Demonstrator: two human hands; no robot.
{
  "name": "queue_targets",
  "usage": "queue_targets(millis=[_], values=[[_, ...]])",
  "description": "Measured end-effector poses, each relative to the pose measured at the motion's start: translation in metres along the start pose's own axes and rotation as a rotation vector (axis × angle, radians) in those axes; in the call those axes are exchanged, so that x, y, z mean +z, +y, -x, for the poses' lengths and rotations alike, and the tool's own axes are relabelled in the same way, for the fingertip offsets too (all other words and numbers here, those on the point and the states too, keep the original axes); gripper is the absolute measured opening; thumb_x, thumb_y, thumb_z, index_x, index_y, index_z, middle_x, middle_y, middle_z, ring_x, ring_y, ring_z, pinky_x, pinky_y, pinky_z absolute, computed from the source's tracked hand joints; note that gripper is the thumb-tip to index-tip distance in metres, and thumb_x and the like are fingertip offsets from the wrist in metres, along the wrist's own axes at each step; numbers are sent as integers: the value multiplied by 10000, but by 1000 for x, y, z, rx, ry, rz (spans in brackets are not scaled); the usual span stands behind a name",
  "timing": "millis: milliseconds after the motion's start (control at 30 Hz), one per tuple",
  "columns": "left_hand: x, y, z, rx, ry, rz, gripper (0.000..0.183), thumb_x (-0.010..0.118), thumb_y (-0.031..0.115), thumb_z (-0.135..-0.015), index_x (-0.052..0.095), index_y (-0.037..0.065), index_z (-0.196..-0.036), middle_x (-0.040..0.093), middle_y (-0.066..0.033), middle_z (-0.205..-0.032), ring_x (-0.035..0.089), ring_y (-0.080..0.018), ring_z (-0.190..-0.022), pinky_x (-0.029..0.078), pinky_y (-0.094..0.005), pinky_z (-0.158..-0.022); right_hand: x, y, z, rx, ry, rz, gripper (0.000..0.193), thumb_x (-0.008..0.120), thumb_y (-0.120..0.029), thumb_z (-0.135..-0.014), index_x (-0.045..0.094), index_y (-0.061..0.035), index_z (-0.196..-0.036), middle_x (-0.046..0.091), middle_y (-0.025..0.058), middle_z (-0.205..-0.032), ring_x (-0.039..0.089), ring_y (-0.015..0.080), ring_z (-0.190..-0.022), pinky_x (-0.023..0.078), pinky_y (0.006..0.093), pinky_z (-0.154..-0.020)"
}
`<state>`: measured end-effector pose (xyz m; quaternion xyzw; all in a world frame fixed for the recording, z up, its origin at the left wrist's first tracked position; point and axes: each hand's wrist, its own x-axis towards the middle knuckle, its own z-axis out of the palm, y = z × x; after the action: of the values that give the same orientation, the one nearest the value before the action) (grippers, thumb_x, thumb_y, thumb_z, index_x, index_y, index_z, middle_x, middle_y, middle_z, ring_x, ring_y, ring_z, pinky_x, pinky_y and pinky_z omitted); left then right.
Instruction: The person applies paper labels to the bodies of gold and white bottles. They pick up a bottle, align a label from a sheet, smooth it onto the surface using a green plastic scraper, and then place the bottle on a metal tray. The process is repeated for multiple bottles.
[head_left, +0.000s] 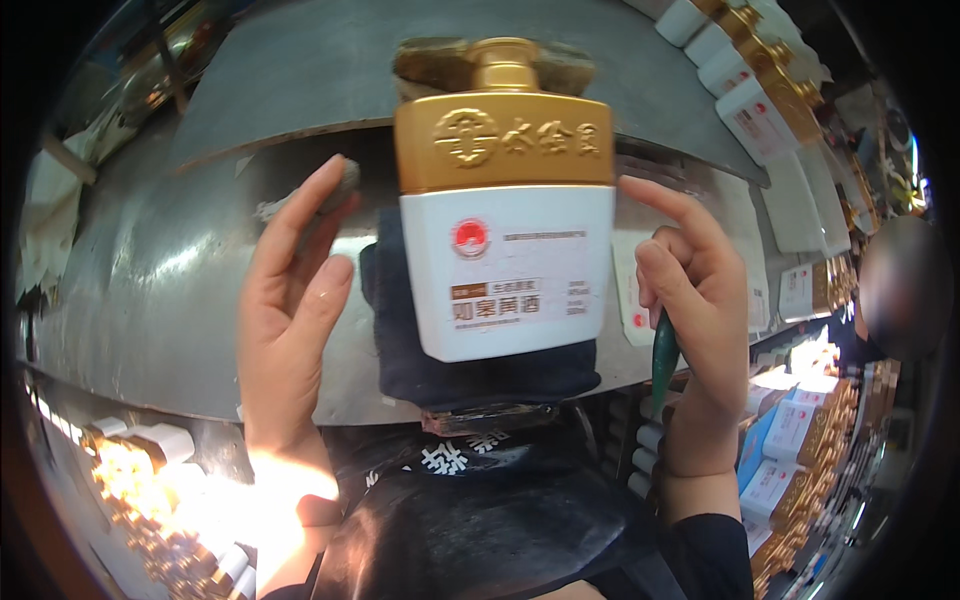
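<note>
A white bottle [505, 270] with a gold shoulder and neck lies label side up in front of me. Under its lower part is a folded dark cloth [490, 375], and its neck lies over a brownish block [425, 65]. My left hand [295, 290] is beside the bottle's left side, thumb and fingers apart, not touching it. Something small and grey [350, 175] shows at its fingertips; I cannot tell whether it is worn or held. At the bottle's right, my right hand [695, 280] is closed round a green tapered handle [664, 360], index finger stretched toward the gold shoulder.
The grey metal table [170, 270] has a raised far section [300, 70]. Several similar bottles [765, 115] lie at the far right. More bottles are stacked at the lower right [785, 435] and lower left [150, 500]. Printed sheets [635, 300] lie near my right hand. A person [905, 285] is at the right edge.
</note>
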<state>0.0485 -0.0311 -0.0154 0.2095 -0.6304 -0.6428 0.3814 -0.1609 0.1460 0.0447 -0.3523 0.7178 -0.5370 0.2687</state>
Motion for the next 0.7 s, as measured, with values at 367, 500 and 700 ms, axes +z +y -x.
queue_targets(millis=[367,500,700], values=[[18,-4,4,55,12,-80,659,670,220,-860,397,20,-1425,388,-129,-1483,337,-259,-1385,255,-428,-1140,1,8,-4,22,-26,-111,392,685,-161,-879,559,3,-1213,522,-65,-653,462,-7,-609,362,168,-566],[42,0,-2,34,-37,71,855,726,254,-808,255,31,-1487,325,-148,-1493,333,-270,-1363,278,-428,-1130,12,5,-5,4,-84,16,572,702,-90,-829,454,13,-1335,498,-49,-654,457,9,-609,355,156,-553],[59,9,-9,-37,12,95,888,698,100,-814,145,54,-1508,427,-197,-1299,490,-262,-1199,445,-358,-1002,21,2,-11,-48,-6,297,712,793,-275,-751,463,27,-1305,489,4,-577,478,91,-520,378,255,-496]])
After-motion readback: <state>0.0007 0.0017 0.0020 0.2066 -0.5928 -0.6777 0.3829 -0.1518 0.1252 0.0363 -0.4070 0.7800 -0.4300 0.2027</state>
